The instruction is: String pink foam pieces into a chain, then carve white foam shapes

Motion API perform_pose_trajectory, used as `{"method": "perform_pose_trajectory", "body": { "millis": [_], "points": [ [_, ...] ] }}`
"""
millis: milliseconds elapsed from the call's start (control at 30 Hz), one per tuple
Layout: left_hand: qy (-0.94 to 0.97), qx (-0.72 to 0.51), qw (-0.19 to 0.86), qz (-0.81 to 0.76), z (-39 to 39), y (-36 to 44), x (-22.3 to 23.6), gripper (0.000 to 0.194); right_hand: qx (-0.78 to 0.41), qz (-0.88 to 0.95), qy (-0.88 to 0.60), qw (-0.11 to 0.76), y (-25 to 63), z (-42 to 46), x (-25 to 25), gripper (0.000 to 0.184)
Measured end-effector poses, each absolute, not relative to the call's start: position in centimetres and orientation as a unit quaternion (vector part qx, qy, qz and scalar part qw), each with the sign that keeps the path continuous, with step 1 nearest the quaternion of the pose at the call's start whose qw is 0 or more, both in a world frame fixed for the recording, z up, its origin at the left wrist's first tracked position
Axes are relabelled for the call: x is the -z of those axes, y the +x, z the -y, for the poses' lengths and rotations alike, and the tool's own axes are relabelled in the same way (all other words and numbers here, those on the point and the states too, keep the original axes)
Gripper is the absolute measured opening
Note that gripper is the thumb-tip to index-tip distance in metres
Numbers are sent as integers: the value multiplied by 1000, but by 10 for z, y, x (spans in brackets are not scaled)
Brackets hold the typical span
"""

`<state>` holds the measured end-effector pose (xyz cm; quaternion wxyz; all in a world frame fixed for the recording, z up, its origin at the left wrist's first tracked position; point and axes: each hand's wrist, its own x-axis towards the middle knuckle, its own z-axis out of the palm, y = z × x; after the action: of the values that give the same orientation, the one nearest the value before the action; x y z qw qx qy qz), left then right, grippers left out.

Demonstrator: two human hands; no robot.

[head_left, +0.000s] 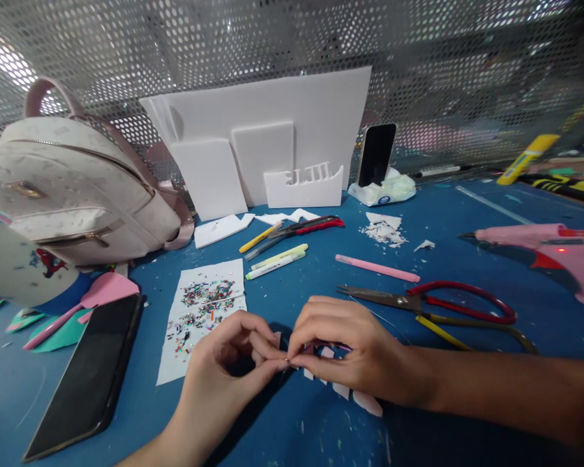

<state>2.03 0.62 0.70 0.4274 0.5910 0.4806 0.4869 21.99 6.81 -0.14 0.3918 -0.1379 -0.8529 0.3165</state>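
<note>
My left hand (238,360) is closed in a pinch, thumb against forefinger. Meeting it tip to tip, my right hand (343,340) pinches too. A tiny dark, shiny speck shows where the fingertips come together; it is too small to name. Small cut pale pink pieces (340,390) lie under and beside my right hand, partly hidden by it. A thin clear strand curves over the table behind that hand. To the left, a white paper sheet (170,363) carries many tiny multicoloured beads or bits (207,295) and a thin stick.
Scissors (413,299) lie behind my right hand. A pink glue gun (545,240) with a lit red light is at right. Markers (277,261), a red cutter knife (316,224), white foam boards (209,178), phones (87,370) and a backpack (78,188) surround the work area.
</note>
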Motion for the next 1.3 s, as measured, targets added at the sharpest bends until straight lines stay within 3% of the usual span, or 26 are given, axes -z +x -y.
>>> {"method": "perform_pose_trajectory", "body": {
  "millis": [500,1300],
  "points": [
    [592,-472,437,-486,-4,21,-6,17,-320,876,-160,322,221,-66,-5,6],
    [624,-455,402,-492,-3,20,-4,14,-333,876,-179,299,222,-66,-4,6]
  ]
}}
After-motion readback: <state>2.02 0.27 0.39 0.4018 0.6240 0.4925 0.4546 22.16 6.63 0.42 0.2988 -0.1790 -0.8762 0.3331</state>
